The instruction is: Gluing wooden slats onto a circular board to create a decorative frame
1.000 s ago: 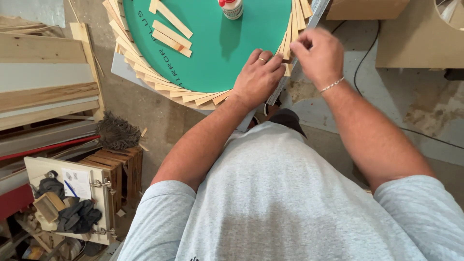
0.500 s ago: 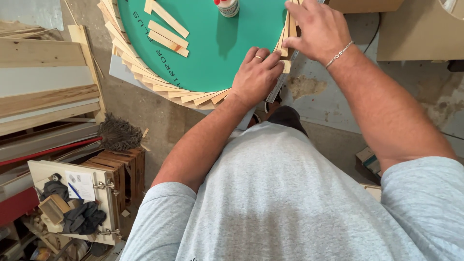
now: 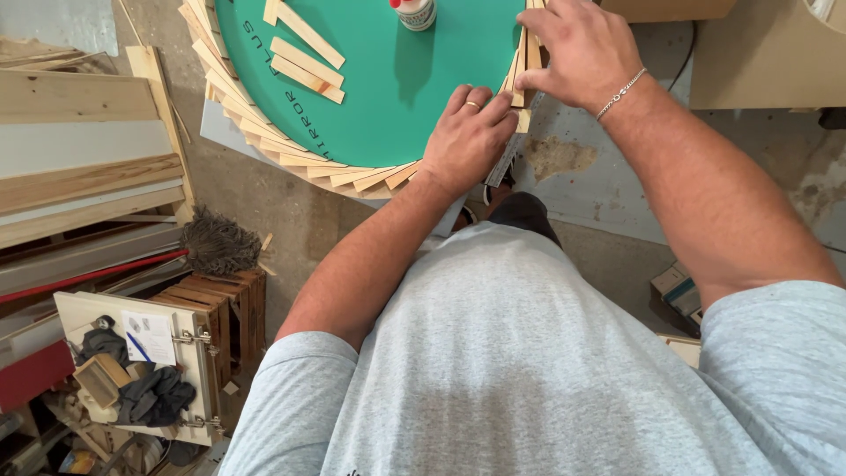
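Head view, only one: round green disc [image 3: 388, 97] lies flat on the bench, its rim lined with short pale wooden strips [image 3: 264, 132] fanned edge to edge like sun rays. The gap in the ring sits at the near-right rim, right where both hands meet. Left hand [image 3: 465, 141] lies flat, palm down, fingers together and pressed on the strip ends at the disc edge; ring visible on one finger. Right hand [image 3: 582, 53] is just beyond and to the right of it, fingers curled in a narrow pinch on an upright-looking group of pale wooden strips [image 3: 526, 66] whose long axis runs away from the person, roughly radial to the disc. Can't tell how many strips are in that pinch. The two hands are near each other, fingertips close to touching; the right one is nearer the strips being placed, the left is nearer the finished run. Three loose pale wooden strips [image 3: 304, 48] lie on the green face, well apart from both hands, up-left. A small white jar with red cap [image 3: 414, 11] stands at the top of the disc, between the loose strips and the right hand, not in the way. Off-bench left: stacked timber boards [image 3: 79, 167], a grey bristly brush head [image 3: 218, 245], a slatted wooden crate [image 3: 220, 308].
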